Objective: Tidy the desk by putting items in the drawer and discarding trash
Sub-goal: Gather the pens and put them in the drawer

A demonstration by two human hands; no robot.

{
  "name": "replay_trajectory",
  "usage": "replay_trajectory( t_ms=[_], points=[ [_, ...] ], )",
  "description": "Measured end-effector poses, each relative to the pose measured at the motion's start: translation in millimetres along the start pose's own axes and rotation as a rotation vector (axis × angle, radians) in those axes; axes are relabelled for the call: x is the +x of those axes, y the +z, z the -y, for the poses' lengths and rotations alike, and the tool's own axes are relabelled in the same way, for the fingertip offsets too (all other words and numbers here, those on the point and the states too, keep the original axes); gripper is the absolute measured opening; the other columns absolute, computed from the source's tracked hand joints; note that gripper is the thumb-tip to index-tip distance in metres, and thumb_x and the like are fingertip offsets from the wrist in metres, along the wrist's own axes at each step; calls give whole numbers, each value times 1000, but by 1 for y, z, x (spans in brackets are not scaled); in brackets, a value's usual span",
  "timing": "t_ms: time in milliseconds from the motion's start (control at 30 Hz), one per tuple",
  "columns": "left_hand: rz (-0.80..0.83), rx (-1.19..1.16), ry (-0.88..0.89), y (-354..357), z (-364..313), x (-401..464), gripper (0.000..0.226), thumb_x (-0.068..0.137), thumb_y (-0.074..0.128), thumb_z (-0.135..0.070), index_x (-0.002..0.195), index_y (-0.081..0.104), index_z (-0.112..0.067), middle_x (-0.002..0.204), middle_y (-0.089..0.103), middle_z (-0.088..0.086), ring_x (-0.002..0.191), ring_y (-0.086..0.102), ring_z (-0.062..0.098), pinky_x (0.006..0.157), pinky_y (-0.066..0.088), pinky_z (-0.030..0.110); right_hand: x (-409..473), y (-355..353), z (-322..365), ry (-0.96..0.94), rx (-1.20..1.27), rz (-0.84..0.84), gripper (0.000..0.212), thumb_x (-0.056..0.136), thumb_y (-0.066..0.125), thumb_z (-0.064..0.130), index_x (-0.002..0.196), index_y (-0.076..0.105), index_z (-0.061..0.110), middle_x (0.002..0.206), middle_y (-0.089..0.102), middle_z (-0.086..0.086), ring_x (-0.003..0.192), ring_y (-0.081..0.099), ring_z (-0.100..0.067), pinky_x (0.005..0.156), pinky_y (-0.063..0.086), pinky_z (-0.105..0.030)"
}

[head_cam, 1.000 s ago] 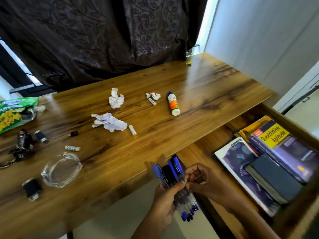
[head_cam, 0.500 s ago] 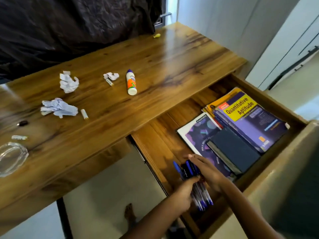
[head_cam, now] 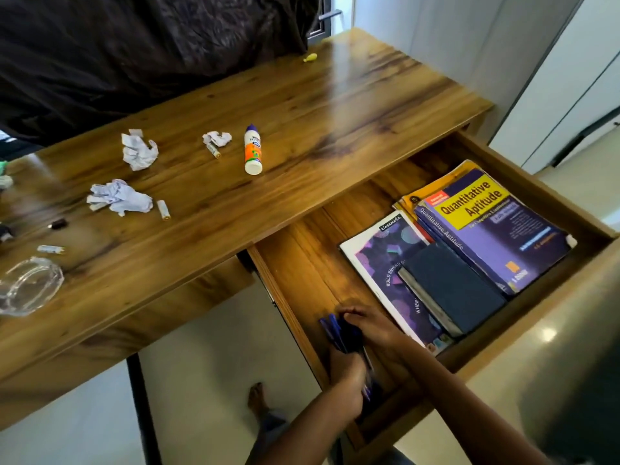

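Pens (head_cam: 339, 333), blue-capped bundle, gripped by left hand (head_cam: 349, 374) and right hand (head_cam: 372, 327) inside drawer (head_cam: 302, 263).

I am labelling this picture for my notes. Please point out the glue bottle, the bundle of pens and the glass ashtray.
glue bottle (head_cam: 252, 150): head view, on its orange label.
bundle of pens (head_cam: 335, 330): head view, on the blue caps.
glass ashtray (head_cam: 28, 285): head view, on its rim.

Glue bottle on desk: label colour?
Orange label on the glue bottle, white body, purple cap; head view.
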State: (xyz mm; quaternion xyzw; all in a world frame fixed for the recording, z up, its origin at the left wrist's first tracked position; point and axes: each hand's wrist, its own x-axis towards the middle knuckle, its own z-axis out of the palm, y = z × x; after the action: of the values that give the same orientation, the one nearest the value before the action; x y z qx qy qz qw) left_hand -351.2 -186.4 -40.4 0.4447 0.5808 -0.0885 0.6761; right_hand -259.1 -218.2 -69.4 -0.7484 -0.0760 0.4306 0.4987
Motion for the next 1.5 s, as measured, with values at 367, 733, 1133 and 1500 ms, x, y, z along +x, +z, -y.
replay_trajectory(
  t_ms=[367, 733, 1133, 1500],
  points=[
    [65, 667, 478, -15, -19, -37, 64, 100, 37, -15, 152, 0, -23, 159, 8, 2, 145, 19, 22, 117, 24, 36, -15, -12, 6, -191, -347, -34, 24, 90, 50, -2, 110, 63, 1, 105, 62, -2, 101, 59, -18, 78, 43, -13],
    [-192, 1989, 581, -42, -86, -7, 19, 91, 55, -23, 73, 55, -17, 68, 51, -3, 98, 59, 17, 116, -14, 50, -40, -21, -30, -128, -639, -11, 36, 87, 57, 9, 121, 45, 17, 98, 62, -4, 84, 60, -15, 74, 51, -28],
    [-203, 1812, 690, -37, -82, 13, 19, 86, 64, -16, 105, 62, -18, 66, 50, -5, 89, 64, 15, 119, 11, 42, -45, -20, -22, -116, -661, 56, 29, 90, 56, 17, 117, 46, 21, 106, 58, -1, 92, 58, -13, 81, 52, -30],
    [-202, 1530, 872, -39, -73, 17, 28, 90, 59, -25, 117, 61, -28, 108, 69, -4, 107, 60, 14, 111, 22, 35, -43, -11, -9, -200, -596, -106, 20, 90, 54, 40, 101, 54, 23, 83, 62, 3, 70, 61, -10, 66, 55, -31]
  ],
)
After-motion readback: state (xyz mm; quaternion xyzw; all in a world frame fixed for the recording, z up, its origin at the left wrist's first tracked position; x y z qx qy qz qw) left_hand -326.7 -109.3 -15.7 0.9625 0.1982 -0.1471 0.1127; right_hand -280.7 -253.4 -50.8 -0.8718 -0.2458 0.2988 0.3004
